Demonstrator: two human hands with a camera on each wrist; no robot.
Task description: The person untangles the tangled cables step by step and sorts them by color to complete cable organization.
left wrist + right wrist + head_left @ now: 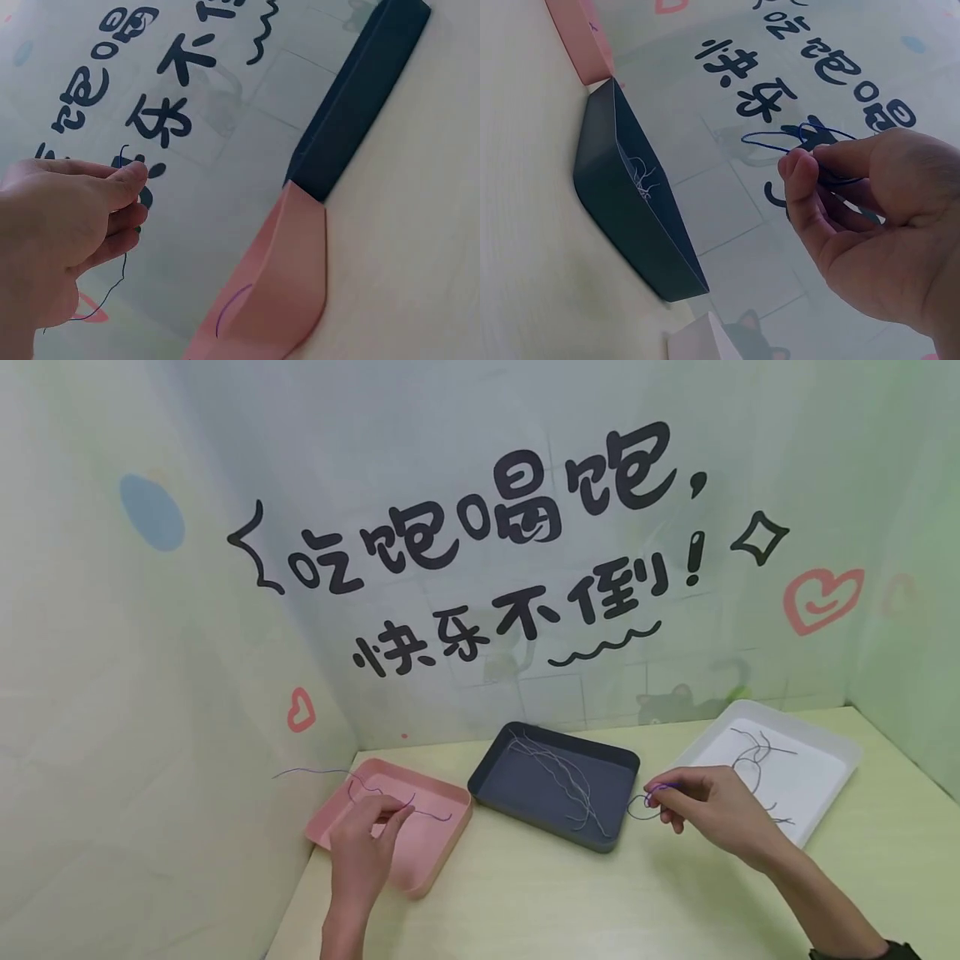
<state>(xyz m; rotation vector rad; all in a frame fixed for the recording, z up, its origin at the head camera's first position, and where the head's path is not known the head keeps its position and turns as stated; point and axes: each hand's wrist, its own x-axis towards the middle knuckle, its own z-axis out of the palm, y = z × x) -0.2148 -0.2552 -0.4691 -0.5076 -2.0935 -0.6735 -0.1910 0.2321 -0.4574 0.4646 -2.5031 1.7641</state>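
Over the pink tray (420, 872), my left hand (363, 839) pinches a thin blue-purple thread (433, 816) between thumb and index finger. One end of that thread trails out to the left, past the tray's rim. My right hand (712, 802) pinches another blue thread (769, 141), bent into loops, between thumb and fingers. It is held up between the dark grey tray (517, 802) and the white tray (817, 793). In the left wrist view a purple thread (227, 306) shows inside the pink tray.
Several pale threads (558, 768) lie in the dark grey tray. Grey threads (750, 760) lie in the white tray, partly hidden behind my right hand. The three trays stand in a row on a pale yellow table (540, 902). A printed curtain (465, 710) hangs behind them.
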